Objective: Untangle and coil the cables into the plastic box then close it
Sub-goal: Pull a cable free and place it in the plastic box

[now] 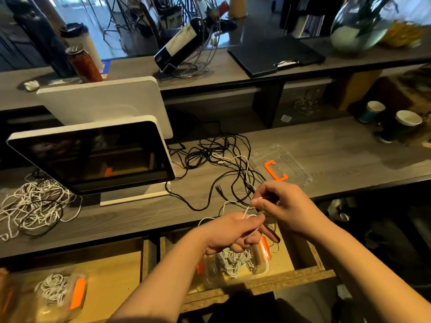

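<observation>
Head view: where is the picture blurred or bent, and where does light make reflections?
Head view: the wide lens bows the counter edges; the glass vase at top right is smeared; the dark monitor screen mirrors warm light; the left hand and right hand, pinching the white cable, stay fairly sharp.

Cables (217,155) — perhaps touching lid (279,166), right.

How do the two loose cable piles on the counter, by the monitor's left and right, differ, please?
The left pile is mostly white with a few dark strands; the right pile is mostly black with one white cable. The left pile lies untouched; the right pile trails toward both hands. Both are tangled.
</observation>
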Demonstrator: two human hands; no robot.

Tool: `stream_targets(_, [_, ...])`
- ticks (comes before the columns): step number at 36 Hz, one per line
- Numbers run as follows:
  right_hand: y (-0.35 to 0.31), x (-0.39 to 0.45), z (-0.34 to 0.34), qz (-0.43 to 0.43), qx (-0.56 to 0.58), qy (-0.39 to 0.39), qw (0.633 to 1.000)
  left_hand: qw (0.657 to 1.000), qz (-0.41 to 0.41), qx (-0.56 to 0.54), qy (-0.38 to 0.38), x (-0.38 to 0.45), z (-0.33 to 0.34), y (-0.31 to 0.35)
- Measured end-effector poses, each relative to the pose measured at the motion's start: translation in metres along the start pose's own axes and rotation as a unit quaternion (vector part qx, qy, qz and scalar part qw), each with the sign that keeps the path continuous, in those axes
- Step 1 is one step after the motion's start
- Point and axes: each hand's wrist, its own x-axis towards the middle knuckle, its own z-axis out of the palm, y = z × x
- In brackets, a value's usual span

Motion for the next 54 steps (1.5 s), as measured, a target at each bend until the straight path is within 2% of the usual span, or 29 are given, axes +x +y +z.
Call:
stream_targets(6, [0.005, -0.001, 0.003, 0.037, 0.016, 0.032, 0.999, 0.996, 0.010, 0.041, 0.079, 0.001, 0.000, -0.001])
stream_targets(11, [0.011, -0.003, 0.002, 0.052, 0.041, 0.075, 0.995, 0.984, 0.090, 0.040, 0.148, 0.007, -0.003, -0.005])
stream_targets(17, [0.007, -0.002, 0.003, 0.050, 0.057, 0.121, 0.990, 0.968, 0.167, -0.072, 0.173, 0.013, 0.000, 0.001])
stream_targets(20, [0.001, -0.003, 0.012, 0.049, 0.071, 0.126, 0.988, 0.950, 0.211, -0.168, 0.156, 0.010, 0.001, 0.007])
stream_targets(25, [-0.003, -0.009, 0.026, 0.058, 0.102, 0.118, 0.986, 0.932, 0.238, -0.226, 0.156, 0.010, 0.004, 0.012])
stream_targets(29, [0.001, -0.014, 0.035, 0.091, 0.109, 0.072, 0.987, 0.911, 0.243, -0.262, 0.209, 0.014, 0.002, 0.018])
stream_targets(34, [0.006, -0.020, 0.042, 0.123, 0.105, 0.063, 0.985, 0.903, 0.232, -0.223, 0.285, 0.019, 0.000, 0.023])
stream_targets(41, [0.005, -0.022, 0.041, 0.141, 0.101, 0.081, 0.982, 0.893, 0.252, -0.263, 0.264, 0.027, 0.010, 0.033])
stream_targets(45, [0.002, -0.022, 0.047, 0.144, 0.091, 0.075, 0.983, 0.870, 0.249, -0.332, 0.265, 0.032, 0.014, 0.035])
stream_targets(50, [-0.006, -0.026, 0.056, 0.144, 0.056, 0.036, 0.987, 0.844, 0.245, -0.355, 0.317, 0.037, 0.007, 0.029])
stream_targets(54, [-0.013, -0.033, 0.065, 0.130, 0.004, -0.014, 0.991, 0.844, 0.245, -0.321, 0.353, 0.037, 0.004, 0.023])
